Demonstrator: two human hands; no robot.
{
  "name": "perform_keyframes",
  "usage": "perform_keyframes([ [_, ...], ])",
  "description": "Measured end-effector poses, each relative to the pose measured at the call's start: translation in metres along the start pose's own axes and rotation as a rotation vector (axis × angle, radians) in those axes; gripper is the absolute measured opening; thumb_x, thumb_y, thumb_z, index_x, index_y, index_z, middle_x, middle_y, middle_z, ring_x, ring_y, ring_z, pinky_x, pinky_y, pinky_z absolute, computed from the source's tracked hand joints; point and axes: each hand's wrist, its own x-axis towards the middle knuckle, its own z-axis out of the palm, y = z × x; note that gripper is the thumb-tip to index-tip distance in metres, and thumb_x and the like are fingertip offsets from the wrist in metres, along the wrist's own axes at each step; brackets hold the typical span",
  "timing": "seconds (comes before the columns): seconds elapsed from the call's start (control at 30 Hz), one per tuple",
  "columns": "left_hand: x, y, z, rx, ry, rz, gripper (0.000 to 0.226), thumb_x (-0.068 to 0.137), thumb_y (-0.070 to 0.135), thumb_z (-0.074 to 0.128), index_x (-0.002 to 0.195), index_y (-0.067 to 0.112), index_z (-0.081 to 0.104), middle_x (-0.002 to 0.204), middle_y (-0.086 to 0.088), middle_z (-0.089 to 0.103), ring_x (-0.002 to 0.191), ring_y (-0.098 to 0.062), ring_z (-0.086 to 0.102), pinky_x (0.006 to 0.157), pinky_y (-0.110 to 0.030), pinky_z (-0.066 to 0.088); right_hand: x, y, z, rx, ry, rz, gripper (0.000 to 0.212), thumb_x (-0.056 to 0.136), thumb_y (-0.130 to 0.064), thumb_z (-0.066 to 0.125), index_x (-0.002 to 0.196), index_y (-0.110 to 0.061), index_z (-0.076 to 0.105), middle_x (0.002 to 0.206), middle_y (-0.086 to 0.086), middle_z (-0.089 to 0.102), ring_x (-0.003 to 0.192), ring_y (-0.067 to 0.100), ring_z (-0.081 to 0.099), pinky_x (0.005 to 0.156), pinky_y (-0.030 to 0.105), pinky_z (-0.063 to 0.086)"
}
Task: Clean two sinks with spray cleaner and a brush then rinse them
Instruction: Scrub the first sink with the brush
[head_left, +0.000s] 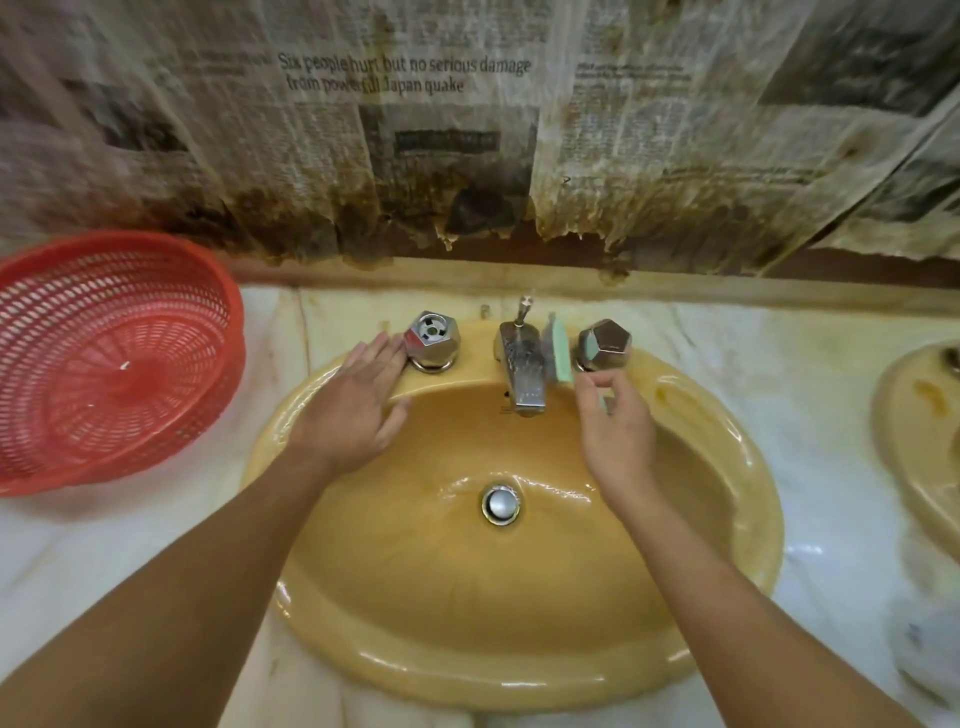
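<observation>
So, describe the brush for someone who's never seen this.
Find the yellow sink in the marble counter. On its back rim a chrome spout stands between two faceted knobs. The brush stands on edge between spout and right knob, the only mint-green thing.

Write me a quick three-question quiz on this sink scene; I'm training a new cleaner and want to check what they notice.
1. True or false: the left hand lies open on the rim of the yellow sink.
2. What sits left of the sink? A) red basket B) blue bucket C) spray bottle
3. Fill in: the right hand pinches the green ____, which stands between the spout and the right knob.
Key: 1 true; 2 A; 3 brush.
</observation>
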Motion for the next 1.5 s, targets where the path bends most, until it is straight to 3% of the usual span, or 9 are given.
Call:
perform_keyframes([
  [0.2, 0.004, -0.007, 0.005, 0.025, -0.026, 0.024, 0.077, 0.098, 0.051, 0.022, 0.159, 0.003, 0.021, 0.167, -0.012, 0.019, 0.156, -0.021, 0.008, 0.128, -0.037, 0.004, 0.014, -0.005, 0.035, 0.179, 0.01, 0.189, 0.019, 0.102, -0.03, 0.052, 0.089, -0.018, 0.058, 0.076, -0.008, 0.057, 0.068, 0.01, 0.049, 0.054, 0.014, 0.035],
  [0.33, 0.003, -0.004, 0.005, 0.045, -0.014, 0.027, 0.077, 0.098, 0.05, 0.023, 0.158, 0.001, 0.024, 0.166, -0.014, 0.021, 0.156, -0.023, 0.011, 0.127, -0.034, 0.002, 0.015, -0.001, 0.026, 0.245, -0.065, 0.277, 0.022, 0.102, -0.033, 0.052, 0.087, -0.018, 0.058, 0.068, -0.005, 0.05, 0.057, 0.012, 0.041, 0.049, 0.026, 0.031],
  [0.6, 0.003, 0.0, 0.002, 0.037, -0.007, 0.022, 0.079, 0.097, 0.051, 0.022, 0.158, 0.001, 0.024, 0.166, -0.014, 0.022, 0.156, -0.023, 0.012, 0.127, -0.034, 0.002, 0.015, -0.007, 0.013, 0.21, -0.08, 0.28, 0.025, 0.099, -0.035, 0.057, 0.086, -0.014, 0.061, 0.072, -0.004, 0.053, 0.064, 0.015, 0.045, 0.054, 0.028, 0.031],
  [0.77, 0.004, -0.003, 0.003, 0.01, -0.018, 0.023, 0.078, 0.096, 0.051, 0.024, 0.157, 0.003, 0.026, 0.166, -0.012, 0.025, 0.156, -0.022, 0.011, 0.127, -0.036, 0.003, -0.015, -0.01, -0.019, 0.321, -0.124, 0.288, 0.018, 0.091, -0.039, 0.064, 0.083, -0.023, 0.065, 0.056, -0.017, 0.045, 0.056, 0.011, 0.036, 0.053, 0.024, 0.025],
  [0.93, 0.004, -0.003, 0.002, 0.023, -0.031, 0.013, 0.079, 0.096, 0.053, 0.021, 0.159, 0.005, 0.023, 0.167, -0.011, 0.021, 0.156, -0.02, 0.008, 0.128, -0.036, 0.004, -0.047, -0.01, -0.029, 0.509, -0.164, 0.369, 0.012, 0.092, -0.032, 0.065, 0.083, -0.024, 0.065, 0.058, -0.001, 0.032, 0.049, 0.014, 0.021, 0.044, 0.023, 0.016],
  [1.1, 0.004, -0.002, 0.0, 0.008, -0.039, 0.002, 0.081, 0.095, 0.055, 0.019, 0.16, 0.006, 0.021, 0.167, -0.011, 0.019, 0.156, -0.019, 0.007, 0.127, -0.034, 0.002, -0.051, -0.019, -0.026, 0.534, -0.138, 0.391, 0.012, 0.094, -0.029, 0.064, 0.083, -0.025, 0.064, 0.055, -0.003, 0.032, 0.047, 0.012, 0.022, 0.042, 0.021, 0.018],
  [1.2, 0.004, 0.0, -0.002, -0.006, -0.038, -0.002, 0.082, 0.094, 0.056, 0.017, 0.16, 0.006, 0.021, 0.167, -0.012, 0.02, 0.156, -0.02, 0.009, 0.127, -0.032, 0.0, -0.065, -0.022, -0.034, 0.415, -0.123, 0.262, 0.014, 0.095, -0.032, 0.063, 0.082, -0.025, 0.064, 0.055, -0.003, 0.035, 0.048, 0.013, 0.027, 0.044, 0.025, 0.024],
  [1.37, 0.003, 0.0, -0.002, -0.014, -0.029, 0.002, 0.084, 0.093, 0.056, 0.015, 0.16, 0.004, 0.02, 0.167, -0.012, 0.021, 0.156, -0.021, 0.01, 0.126, -0.03, -0.002, -0.082, -0.016, -0.033, -0.182, -0.008, -0.38, 0.003, 0.094, -0.029, 0.067, 0.097, -0.027, 0.065, 0.058, -0.007, 0.058, 0.049, 0.012, 0.049, 0.047, 0.032, 0.04],
  [1.5, 0.002, 0.001, -0.003, -0.006, -0.016, -0.002, 0.086, 0.091, 0.056, 0.012, 0.159, 0.005, 0.02, 0.167, -0.011, 0.019, 0.156, -0.022, 0.011, 0.126, -0.032, -0.001, -0.077, -0.021, -0.026, -0.569, -0.055, -0.712, 0.011, 0.096, -0.033, 0.064, 0.1, -0.022, 0.062, 0.064, -0.005, 0.061, 0.05, 0.022, 0.057, 0.039, 0.032, 0.043],
])
